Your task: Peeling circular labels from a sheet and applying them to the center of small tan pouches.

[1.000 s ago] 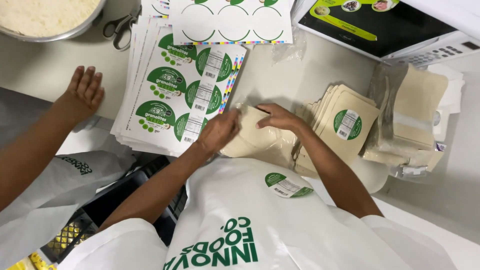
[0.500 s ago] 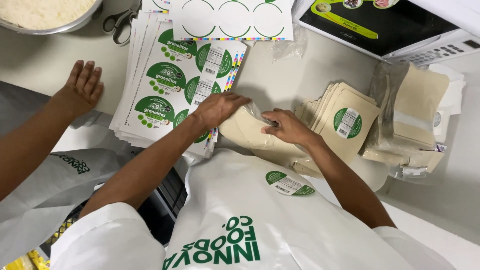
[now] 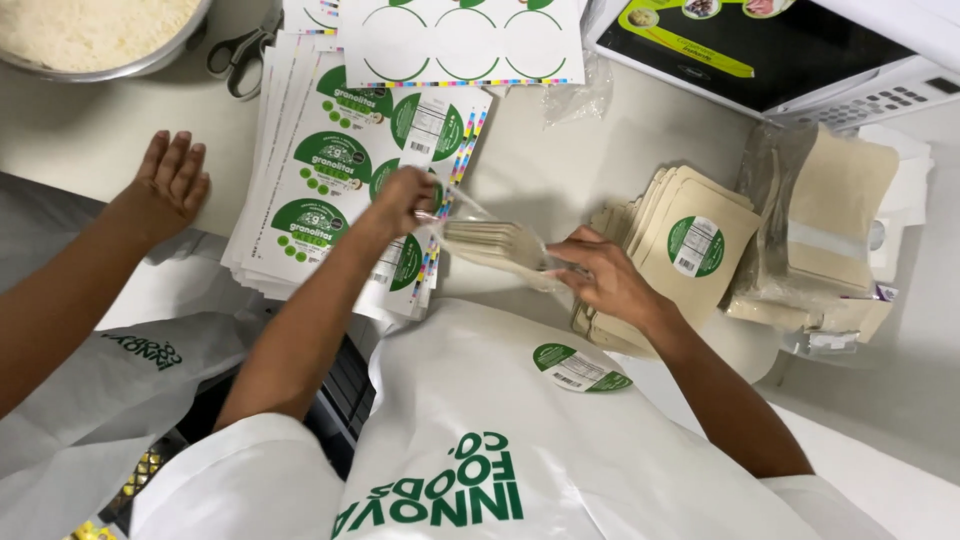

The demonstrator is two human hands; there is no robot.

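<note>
My left hand is closed on one end of a clear plastic bag holding several tan paper pouches, lifted just above the sticker sheets. At the bag's other end, my right hand grips it beside a stack of tan pouches whose top one carries a round green label. A loose green sticker clings to my white apron.
Another person's hand rests flat on the white table at the left. A metal bowl of pale crumbs and scissors lie at the back left. More bagged pouches and a black-and-white appliance sit at the right.
My left hand has moved left and up from the pouch stack to over the sticker sheets, drawing the bagged pouches out between both hands. The other person's hand stayed put.
</note>
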